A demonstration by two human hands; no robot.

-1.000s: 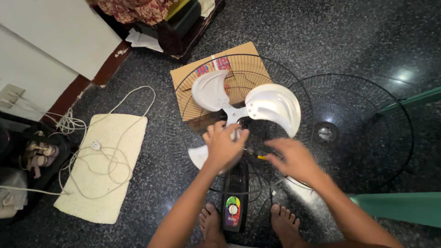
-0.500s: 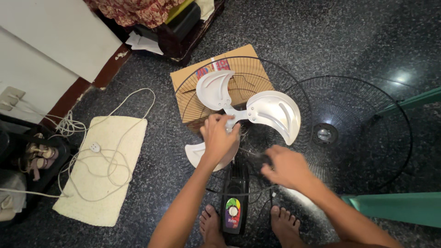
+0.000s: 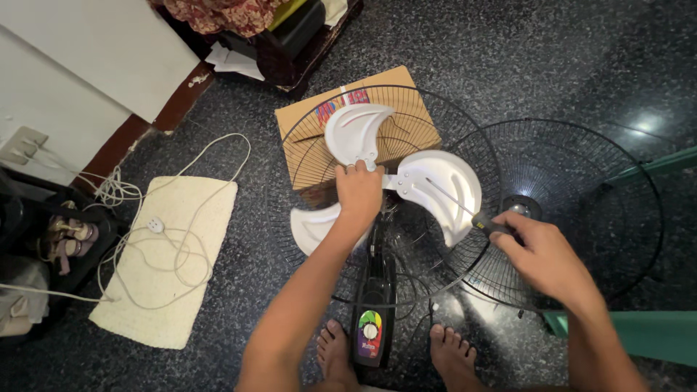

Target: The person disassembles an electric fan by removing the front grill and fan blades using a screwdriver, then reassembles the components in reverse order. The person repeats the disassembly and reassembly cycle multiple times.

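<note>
A white three-bladed fan blade (image 3: pixel 435 185) sits in a black wire rear guard (image 3: pixel 305 138) on a black fan body (image 3: pixel 372 290) lying on the floor. My left hand (image 3: pixel 358 192) grips the blade's hub in the middle. My right hand (image 3: pixel 541 258) is off to the right, shut on a screwdriver (image 3: pixel 479 218) whose thin shaft points up-left over the right blade. My two bare feet (image 3: pixel 454 356) stand at either side of the fan's control head with its coloured dial (image 3: pixel 370 323).
A second wire guard (image 3: pixel 624 174) lies on the dark speckled floor to the right. A cardboard box (image 3: pixel 406 138) lies under the fan's guard. A pale mat (image 3: pixel 167 254) with white cable is at left. A green bar (image 3: pixel 646 334) is at the lower right.
My right hand has drawn away from the hub to the right with the screwdriver. My left hand has stayed on the hub, and the blades have turned a little.
</note>
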